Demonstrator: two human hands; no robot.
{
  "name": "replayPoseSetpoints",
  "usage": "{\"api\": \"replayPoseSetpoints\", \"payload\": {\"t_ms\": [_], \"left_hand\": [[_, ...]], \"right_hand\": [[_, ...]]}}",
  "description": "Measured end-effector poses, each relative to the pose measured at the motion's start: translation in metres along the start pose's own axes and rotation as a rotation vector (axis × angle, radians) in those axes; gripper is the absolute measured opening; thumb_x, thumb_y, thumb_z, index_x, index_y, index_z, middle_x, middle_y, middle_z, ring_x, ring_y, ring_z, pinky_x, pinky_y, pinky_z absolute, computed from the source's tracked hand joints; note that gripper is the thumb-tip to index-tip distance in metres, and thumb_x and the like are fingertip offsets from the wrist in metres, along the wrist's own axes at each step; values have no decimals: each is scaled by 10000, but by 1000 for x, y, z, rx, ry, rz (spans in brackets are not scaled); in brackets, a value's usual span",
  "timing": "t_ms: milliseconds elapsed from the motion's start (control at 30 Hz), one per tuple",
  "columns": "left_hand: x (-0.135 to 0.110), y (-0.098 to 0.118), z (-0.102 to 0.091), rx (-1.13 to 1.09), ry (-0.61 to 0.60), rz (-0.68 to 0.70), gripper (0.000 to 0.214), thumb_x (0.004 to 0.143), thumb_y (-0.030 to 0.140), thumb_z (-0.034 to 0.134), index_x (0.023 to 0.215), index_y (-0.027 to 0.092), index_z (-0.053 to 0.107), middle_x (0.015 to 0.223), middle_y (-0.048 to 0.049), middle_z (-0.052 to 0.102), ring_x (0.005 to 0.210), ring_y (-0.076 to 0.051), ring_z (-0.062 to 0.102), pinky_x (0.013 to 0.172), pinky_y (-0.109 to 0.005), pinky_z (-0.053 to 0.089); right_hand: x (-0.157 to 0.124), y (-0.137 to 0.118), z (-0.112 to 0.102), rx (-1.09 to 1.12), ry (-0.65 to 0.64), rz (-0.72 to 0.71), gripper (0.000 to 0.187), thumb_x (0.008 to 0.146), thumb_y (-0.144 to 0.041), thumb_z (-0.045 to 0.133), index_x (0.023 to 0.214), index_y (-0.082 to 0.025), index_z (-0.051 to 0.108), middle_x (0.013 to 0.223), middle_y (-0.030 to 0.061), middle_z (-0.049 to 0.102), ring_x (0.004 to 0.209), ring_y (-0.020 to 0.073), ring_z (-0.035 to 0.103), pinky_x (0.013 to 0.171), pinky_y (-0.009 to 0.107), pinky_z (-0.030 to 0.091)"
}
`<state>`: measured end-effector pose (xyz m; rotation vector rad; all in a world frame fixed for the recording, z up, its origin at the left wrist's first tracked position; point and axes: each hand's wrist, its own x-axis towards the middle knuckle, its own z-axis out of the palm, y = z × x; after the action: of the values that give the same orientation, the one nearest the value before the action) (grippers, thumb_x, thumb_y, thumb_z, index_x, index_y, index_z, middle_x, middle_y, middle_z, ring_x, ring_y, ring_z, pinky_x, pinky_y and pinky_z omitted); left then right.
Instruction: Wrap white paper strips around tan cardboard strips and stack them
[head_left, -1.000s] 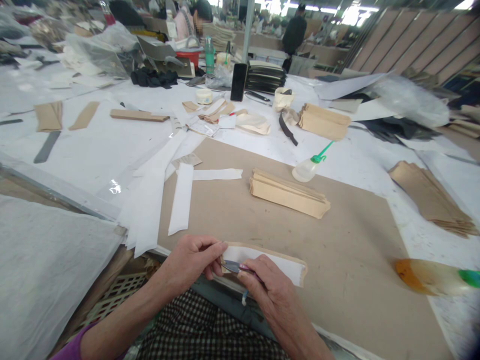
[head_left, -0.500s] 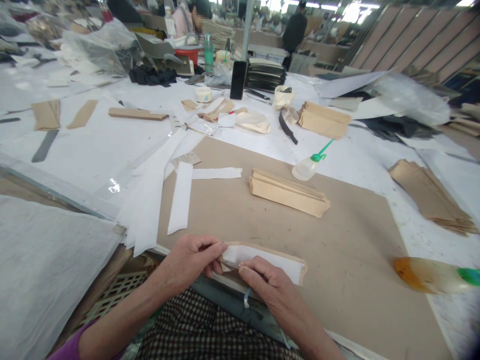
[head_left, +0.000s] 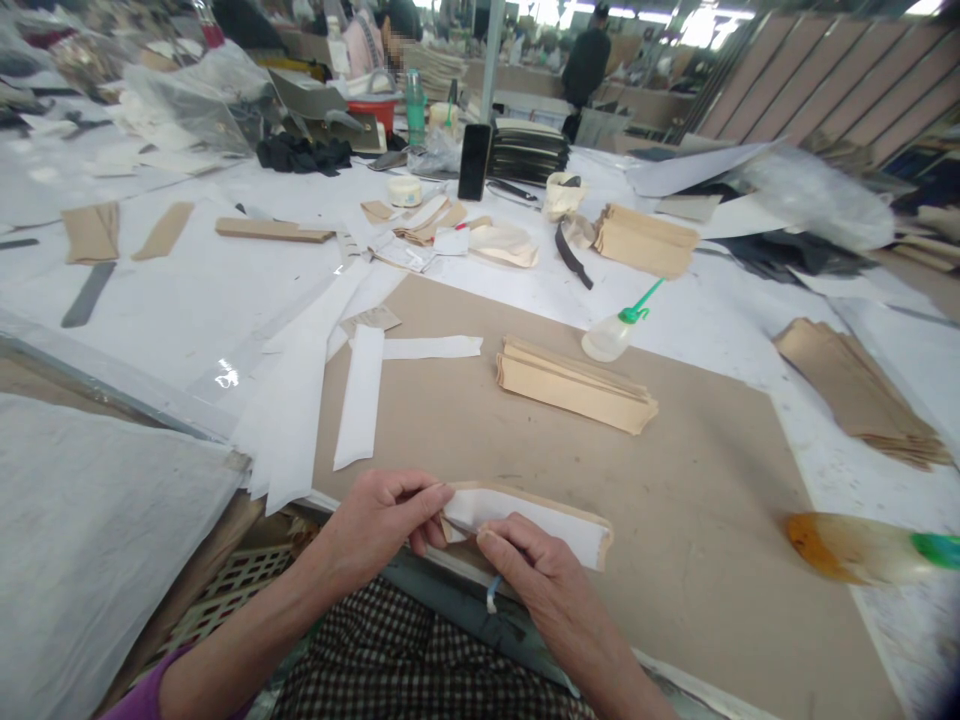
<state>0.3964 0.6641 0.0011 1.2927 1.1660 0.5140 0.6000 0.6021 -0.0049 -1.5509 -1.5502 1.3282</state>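
Note:
At the near edge of the brown cardboard mat (head_left: 705,500) lies a tan strip with a white backing (head_left: 555,525). My left hand (head_left: 382,525) pinches its left end between thumb and fingers. My right hand (head_left: 532,580) is closed around a small tool with a pale blue loop (head_left: 491,592), its tip hidden at the strip's left end beside my left fingers. A stack of tan strips (head_left: 574,385) lies further out on the mat.
White paper strips (head_left: 360,395) lie left on the mat. A glue bottle with a green nozzle (head_left: 619,330) stands behind the stack, another bottle (head_left: 862,545) lies at right. More tan stacks (head_left: 862,395) (head_left: 649,240), a black phone (head_left: 475,162) and clutter sit further back; people work in the distance.
My right hand turned over and closed on the tool; the blade seen a second ago is now hidden under my fingers. My left hand and the strip stayed put.

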Motion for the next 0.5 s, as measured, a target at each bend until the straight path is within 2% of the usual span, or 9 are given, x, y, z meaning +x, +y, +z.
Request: {"api": "replayPoseSetpoints", "payload": {"t_ms": [200, 333, 433, 500], "left_hand": [[0, 3, 1, -7, 0, -17, 388, 889, 486, 591, 679, 173, 683, 629, -20, 705, 553, -137, 616, 560, -234, 488], [0, 3, -1, -4, 2, -16, 397, 891, 488, 592, 672, 169, 681, 628, -24, 704, 545, -133, 614, 555, -232, 487], [2, 1, -5, -28, 2, -22, 408, 891, 508, 595, 694, 163, 686, 628, -27, 702, 539, -132, 615, 548, -232, 492], [4, -1, -7, -50, -2, -38, 416, 883, 526, 604, 706, 159, 684, 631, -28, 702, 538, -128, 615, 547, -227, 494]], "right_hand": [[-2, 2, 1, -47, 12, -5, 308, 1018, -354, 501, 812, -204, 674, 797, -5, 569, 783, 167, 544, 700, 245, 397], [-2, -1, -1, -45, 3, -36, 257, 1012, -345, 509, 875, -214, 682, 861, 2, 631, 830, 170, 596, 739, 248, 437], [-7, 3, -17, -101, 29, -80, 223, 1004, -349, 513, 953, -232, 696, 926, 8, 674, 875, 175, 634, 783, 251, 477], [-16, 18, -39, -189, 110, -105, 241, 1004, -385, 509, 1006, -239, 701, 980, 20, 693, 923, 188, 654, 813, 263, 498]]}}
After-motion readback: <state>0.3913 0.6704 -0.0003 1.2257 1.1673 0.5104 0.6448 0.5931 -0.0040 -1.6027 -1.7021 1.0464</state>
